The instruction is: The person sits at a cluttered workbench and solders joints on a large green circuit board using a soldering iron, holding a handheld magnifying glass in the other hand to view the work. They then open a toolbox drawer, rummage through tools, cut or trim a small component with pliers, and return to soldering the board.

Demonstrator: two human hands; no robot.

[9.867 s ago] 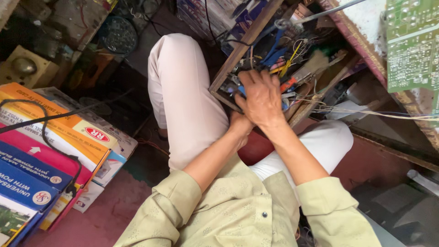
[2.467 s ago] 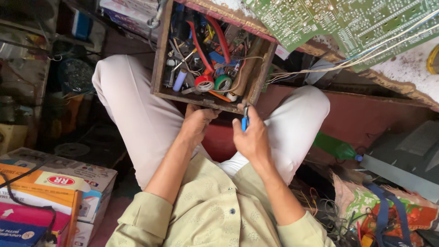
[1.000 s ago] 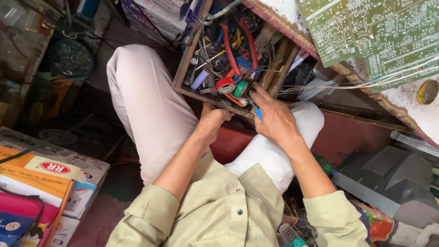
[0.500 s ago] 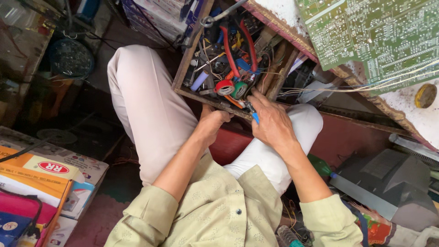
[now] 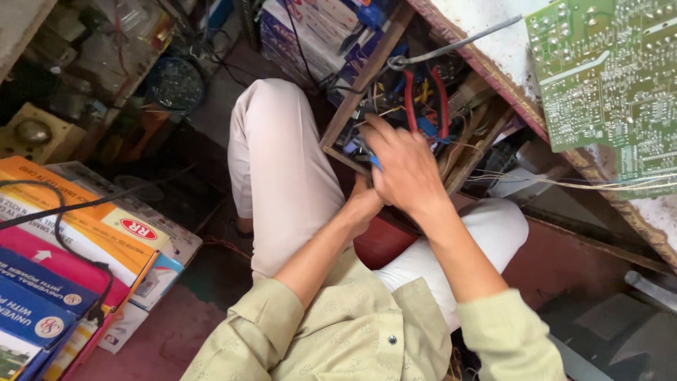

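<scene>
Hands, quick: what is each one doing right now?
Left hand: at the wooden drawer's front edge; grip cannot be told.
Right hand: over the drawer, closed on a blue-handled tool.

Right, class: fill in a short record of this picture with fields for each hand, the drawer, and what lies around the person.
right hand: reaching into the wooden drawer, a small blue thing showing at its fingers; the grip itself is hidden
left hand: under the right one, at the drawer's front edge; what it holds cannot be seen
drawer contents: red-handled pliers, wires, small tools
upper right: green circuit board
lower left: stack of coloured cartons, a black cable across them
</scene>
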